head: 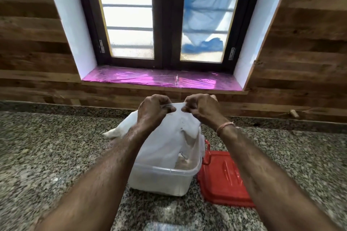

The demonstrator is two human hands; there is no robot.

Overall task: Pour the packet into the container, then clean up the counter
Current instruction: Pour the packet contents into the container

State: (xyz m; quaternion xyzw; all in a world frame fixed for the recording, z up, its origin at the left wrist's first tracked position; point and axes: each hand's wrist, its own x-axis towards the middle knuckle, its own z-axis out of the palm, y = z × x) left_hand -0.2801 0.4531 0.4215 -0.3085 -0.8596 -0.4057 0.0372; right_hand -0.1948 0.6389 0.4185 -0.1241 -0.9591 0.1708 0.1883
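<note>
Both hands up: left hand [153, 109] and right hand [201, 108] pinch the white packet [169, 142] by its top edge, hanging into the clear container [163, 178]. Red lid [221, 176] lies right, touching, on the granite counter [56, 155].

No writing, label, brand or number can be read anywhere in the frame. The white packet [167, 137] at centre shows plain, unprinted film on the side facing the camera, the clear container [165, 178] below it carries no sticker, and the red lid [223, 178] at lower right has only moulded ridges — no legible marks.
</note>
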